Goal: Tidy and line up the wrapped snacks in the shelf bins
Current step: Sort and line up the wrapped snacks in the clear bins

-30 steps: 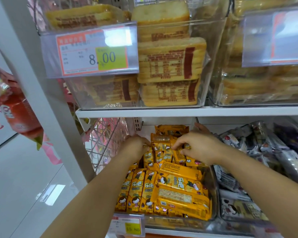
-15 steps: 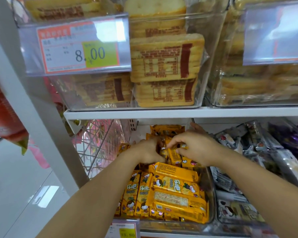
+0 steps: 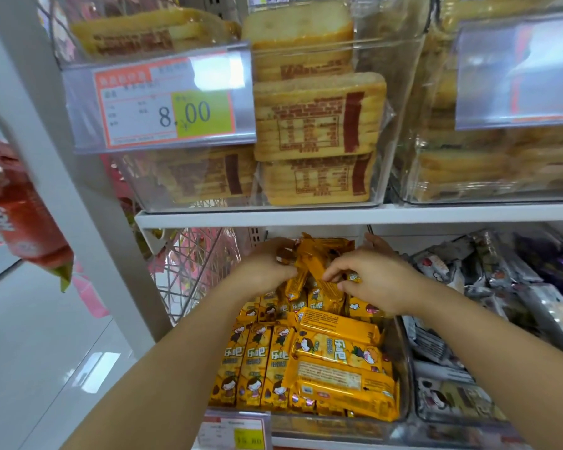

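Note:
A clear bin (image 3: 403,362) on the lower shelf holds several orange wrapped snack bars (image 3: 335,368). Some stand upright in a row at the front left, and others lie flat and crosswise at the front right. At the back of the bin my left hand (image 3: 264,271) and my right hand (image 3: 371,280) both grip orange bars (image 3: 316,271) that are lifted and tilted above the pile. More orange bars lie behind my hands, partly hidden.
The shelf above (image 3: 338,216) carries clear bins of wrapped bread slices (image 3: 319,115) and an 8.00 price tag (image 3: 166,102). A bin of grey and white wrapped snacks (image 3: 468,277) sits to the right. A white upright post (image 3: 78,206) and a wire rack (image 3: 192,271) stand to the left.
Both hands have closed in together at the back of the bin and lifted some orange bars, which now tilt upward. The camera view has shifted slightly.

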Demonstrator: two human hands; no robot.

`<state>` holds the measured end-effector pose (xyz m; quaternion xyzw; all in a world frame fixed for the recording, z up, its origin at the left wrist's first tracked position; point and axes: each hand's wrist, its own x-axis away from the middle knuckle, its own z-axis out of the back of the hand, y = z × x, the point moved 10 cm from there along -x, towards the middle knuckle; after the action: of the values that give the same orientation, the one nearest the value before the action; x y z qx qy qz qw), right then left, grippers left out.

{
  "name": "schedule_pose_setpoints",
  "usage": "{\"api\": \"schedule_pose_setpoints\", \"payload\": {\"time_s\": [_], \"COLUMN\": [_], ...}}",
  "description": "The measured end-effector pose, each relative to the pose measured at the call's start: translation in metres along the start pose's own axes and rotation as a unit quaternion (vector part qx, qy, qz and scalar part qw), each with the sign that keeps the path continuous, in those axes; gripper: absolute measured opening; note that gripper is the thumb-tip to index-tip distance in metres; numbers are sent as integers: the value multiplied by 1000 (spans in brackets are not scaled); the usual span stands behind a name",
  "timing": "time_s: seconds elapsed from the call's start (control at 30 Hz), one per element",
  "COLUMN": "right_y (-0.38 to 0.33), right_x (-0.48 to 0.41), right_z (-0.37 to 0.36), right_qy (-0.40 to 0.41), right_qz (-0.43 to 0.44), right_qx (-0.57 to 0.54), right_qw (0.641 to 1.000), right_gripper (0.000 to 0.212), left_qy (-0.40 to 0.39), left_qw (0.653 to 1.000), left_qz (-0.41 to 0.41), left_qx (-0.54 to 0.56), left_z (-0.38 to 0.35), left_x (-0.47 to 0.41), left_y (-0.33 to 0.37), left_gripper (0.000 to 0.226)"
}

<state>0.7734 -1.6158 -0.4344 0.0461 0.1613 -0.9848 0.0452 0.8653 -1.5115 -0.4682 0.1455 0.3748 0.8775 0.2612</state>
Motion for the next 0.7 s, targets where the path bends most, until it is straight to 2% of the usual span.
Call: {"api": "schedule_pose_setpoints", "payload": {"time_s": [0.3,0.4,0.53,0.63,0.7], "right_y": [2,3,6,7,10], "right_x": [-2,-1,5,7,7], "right_z": [-6,-2,5,8,7], "right_qy": [-18,14,47,61,65], "right_qz": [-4,-8,-29,-29,-36], "right_qx": [21,6,-16,-40,-70], "right_qw": [1000,1000,998,997,995], "right_gripper": [40,44,54,51,46], "left_qy": [-18,9,43,-9,-62], "left_qw": [999,998,990,966,953], "left_qz": [-25,-43,-105,-156,-155], "left_qx": [38,35,-78,-208,-252], "left_z": [-2,7,14,-7,-23], "left_x": [-4,0,8,15,17], "left_y": [8,7,15,15,4], "left_gripper": [47,43,39,43,38]}}
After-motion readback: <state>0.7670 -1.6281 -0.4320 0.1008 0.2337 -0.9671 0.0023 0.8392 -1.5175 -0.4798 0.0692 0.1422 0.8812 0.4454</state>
